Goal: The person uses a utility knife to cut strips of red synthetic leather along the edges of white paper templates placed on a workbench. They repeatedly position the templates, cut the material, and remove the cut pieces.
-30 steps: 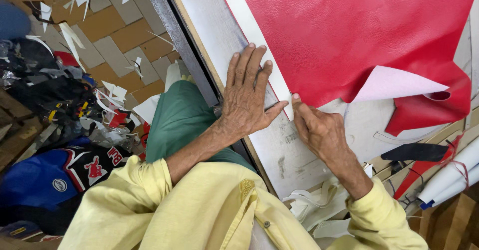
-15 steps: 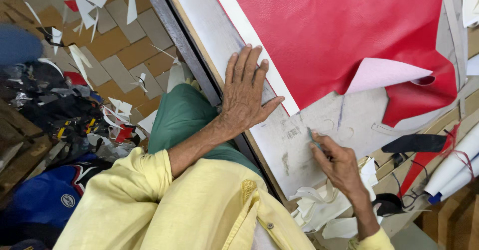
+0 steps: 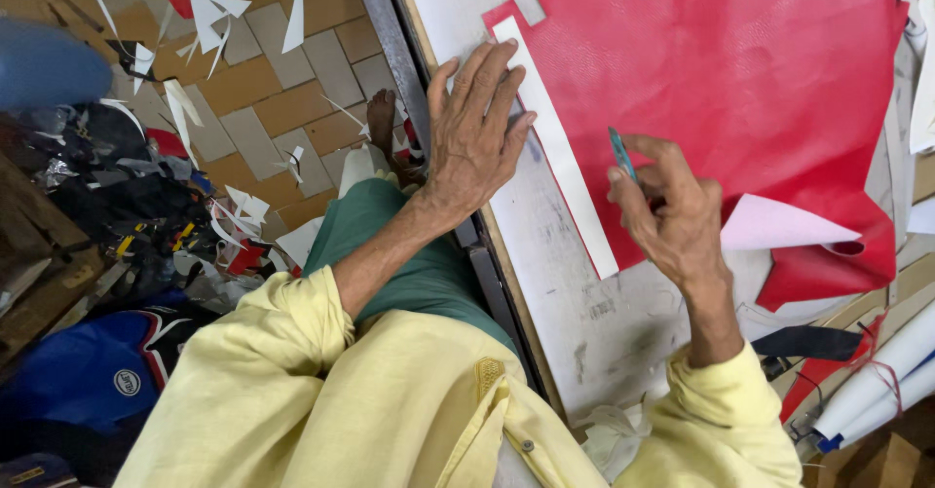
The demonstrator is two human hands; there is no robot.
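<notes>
- Red sheet is laid flat on the pale work board, filling the frame from 12 to 3 o'clock; its corner at 3 o'clock is curled over, pale underside showing.
- White strip is laid along the sheet's left edge, running from 12 toward 5 o'clock; a notch is seen cut in the sheet at the strip's top end.
- Left hand is pressed flat, fingers spread, on the board at the strip's 9 o'clock side, fingertips touching the strip; nothing is gripped, palm down.
- Right hand is lifted clear of the sheet at the strip's 3 o'clock; fingers are pinched shut on a thin blue-green tool, tip pointing to 12 o'clock; whether blade or pen cannot be told.
- Handling, judged: the sheet looks thin, soft and floppy, leather-like, light; likely to creep on the smooth board unless held flat by a palm; best taken at an edge or the curled corner; the strip looks stiff but light, easily nudged off line, so best pinned from above.
- Outward: white rolls lie at 4 o'clock; a metal table edge runs at 11 o'clock; white scraps are scattered on the tiled floor at 10 o'clock; a dark bag pile sits at 9 o'clock.
</notes>
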